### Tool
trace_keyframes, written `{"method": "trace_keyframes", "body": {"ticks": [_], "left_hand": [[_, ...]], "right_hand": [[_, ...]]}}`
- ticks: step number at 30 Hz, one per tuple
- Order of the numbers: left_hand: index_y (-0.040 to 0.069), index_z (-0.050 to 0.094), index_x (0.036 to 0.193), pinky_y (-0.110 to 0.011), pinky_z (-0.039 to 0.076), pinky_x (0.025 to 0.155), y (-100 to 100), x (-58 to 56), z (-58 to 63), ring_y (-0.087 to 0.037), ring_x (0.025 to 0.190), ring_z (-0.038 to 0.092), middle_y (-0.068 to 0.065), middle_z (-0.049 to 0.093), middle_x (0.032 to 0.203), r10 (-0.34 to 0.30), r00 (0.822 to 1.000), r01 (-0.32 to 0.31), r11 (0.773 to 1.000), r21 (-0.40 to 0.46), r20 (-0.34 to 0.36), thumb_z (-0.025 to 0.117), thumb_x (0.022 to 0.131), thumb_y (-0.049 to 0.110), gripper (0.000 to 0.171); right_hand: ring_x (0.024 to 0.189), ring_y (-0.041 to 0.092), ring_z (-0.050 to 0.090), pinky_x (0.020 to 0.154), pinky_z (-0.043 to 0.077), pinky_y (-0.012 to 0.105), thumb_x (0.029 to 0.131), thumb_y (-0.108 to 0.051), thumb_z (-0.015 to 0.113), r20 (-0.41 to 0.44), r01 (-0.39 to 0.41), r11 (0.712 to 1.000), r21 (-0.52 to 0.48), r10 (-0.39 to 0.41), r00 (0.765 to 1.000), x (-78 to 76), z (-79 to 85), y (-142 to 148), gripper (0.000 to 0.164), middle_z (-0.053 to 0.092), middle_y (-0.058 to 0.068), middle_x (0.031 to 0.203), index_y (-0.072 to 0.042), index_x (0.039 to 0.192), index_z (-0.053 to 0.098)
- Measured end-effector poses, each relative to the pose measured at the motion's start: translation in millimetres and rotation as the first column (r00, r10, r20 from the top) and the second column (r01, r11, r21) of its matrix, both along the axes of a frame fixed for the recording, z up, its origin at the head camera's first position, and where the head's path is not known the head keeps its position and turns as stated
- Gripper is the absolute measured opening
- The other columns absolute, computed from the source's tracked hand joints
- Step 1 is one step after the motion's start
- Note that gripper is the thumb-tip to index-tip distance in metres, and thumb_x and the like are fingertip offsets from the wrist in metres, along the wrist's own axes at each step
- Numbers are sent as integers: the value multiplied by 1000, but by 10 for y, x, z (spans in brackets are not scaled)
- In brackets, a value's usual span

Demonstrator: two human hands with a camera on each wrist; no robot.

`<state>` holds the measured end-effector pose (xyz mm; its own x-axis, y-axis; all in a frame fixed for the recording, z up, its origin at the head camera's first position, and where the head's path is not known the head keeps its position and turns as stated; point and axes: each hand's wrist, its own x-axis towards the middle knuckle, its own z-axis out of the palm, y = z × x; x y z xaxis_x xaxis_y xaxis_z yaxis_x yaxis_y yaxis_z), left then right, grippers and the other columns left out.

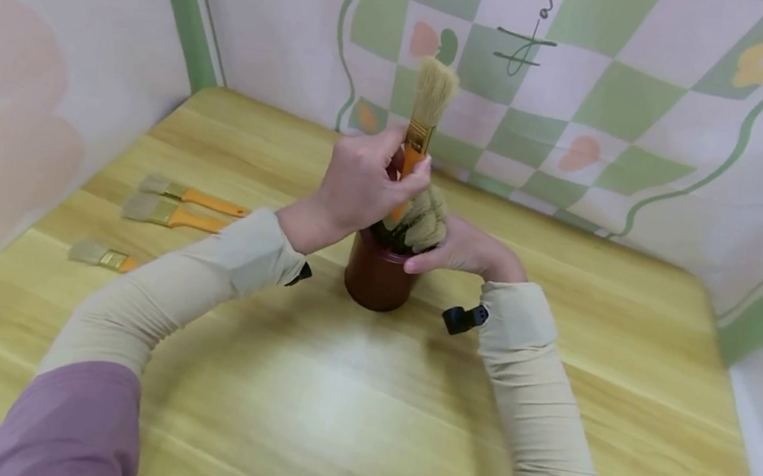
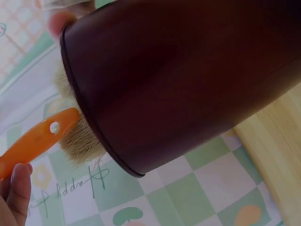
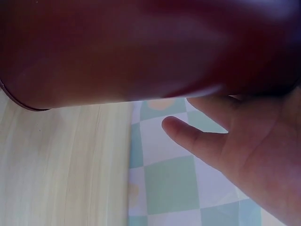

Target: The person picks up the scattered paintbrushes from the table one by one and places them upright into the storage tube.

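Observation:
A paintbrush (image 1: 416,144) with an orange handle stands bristles up in the grip of my left hand (image 1: 368,178). In the left wrist view, the holed end of its handle (image 2: 40,139) is beside the rim of a dark red-brown pot (image 2: 164,89). Several pale brush heads (image 1: 426,220) stick up out of this pot, which stands on the table. My right hand (image 1: 469,249) holds the pot at its upper right side, the thumb by the rim. In the right wrist view, part of the right hand (image 3: 254,141) is hidden behind the pot.
Three more orange-handled brushes lie on the wooden table (image 1: 340,413) at the left: an upper one (image 1: 209,202), a middle one (image 1: 195,220) and a lower one (image 1: 105,256), partly covered by the left sleeve. A checkered cloth wall (image 1: 595,97) rises behind the table.

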<state>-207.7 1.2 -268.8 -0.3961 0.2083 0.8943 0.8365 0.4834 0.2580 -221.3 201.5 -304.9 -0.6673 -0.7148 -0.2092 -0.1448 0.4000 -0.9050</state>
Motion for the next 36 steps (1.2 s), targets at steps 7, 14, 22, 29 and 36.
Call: {"method": "trace_keyframes", "body": {"ticks": [7, 14, 22, 29, 36], "left_hand": [[-1, 55, 74, -28, 42, 44, 31, 3, -40, -19, 46, 53, -9, 58, 56, -1, 1000, 1, 1000, -18, 5, 62, 84, 12, 19], [-1, 54, 76, -28, 43, 44, 21, 27, -126, -19, 46, 54, -10, 58, 57, -18, 1000, 18, 1000, -18, 16, 63, 84, 11, 17], [-2, 59, 79, -29, 42, 44, 55, 68, -197, -18, 46, 54, -9, 60, 58, -43, 998, 45, 999, -32, 38, 64, 83, 13, 17], [-9, 64, 101, -29, 48, 46, 35, 115, -184, -18, 51, 62, -10, 68, 64, 22, 997, -16, 996, -89, 70, 74, 80, 29, 44], [-10, 66, 102, -34, 52, 50, -109, 69, -98, -22, 57, 68, -13, 71, 67, 76, 982, -74, 997, -20, 174, 69, 83, 30, 44]], "right_hand": [[129, 17, 45, 108, 36, 25, 77, -16, 81, -28, -18, 999, -30, 18, 999, -3, 17, 30, 90, 44, 13, 144, -5, 149, 27], [134, 22, 41, 113, 32, 35, 77, -16, 81, -31, -12, 1000, -10, 12, 999, 19, 35, 10, 97, 41, 13, 148, -7, 152, 21], [131, 12, 43, 108, 34, 22, 77, -12, 80, -64, -12, 1000, -11, 11, 998, 16, 33, 34, 98, 40, 11, 150, -7, 153, 18], [115, 14, 53, 99, 43, 25, 78, -11, 80, -52, 1, 1000, 7, 0, 999, 21, 41, 14, 74, 55, 9, 130, -4, 140, 41], [125, 21, 48, 110, 36, 37, 73, -21, 84, -1, 24, 1000, -11, -24, 1000, 8, 28, 18, 87, 49, 14, 137, -5, 142, 35]]}}
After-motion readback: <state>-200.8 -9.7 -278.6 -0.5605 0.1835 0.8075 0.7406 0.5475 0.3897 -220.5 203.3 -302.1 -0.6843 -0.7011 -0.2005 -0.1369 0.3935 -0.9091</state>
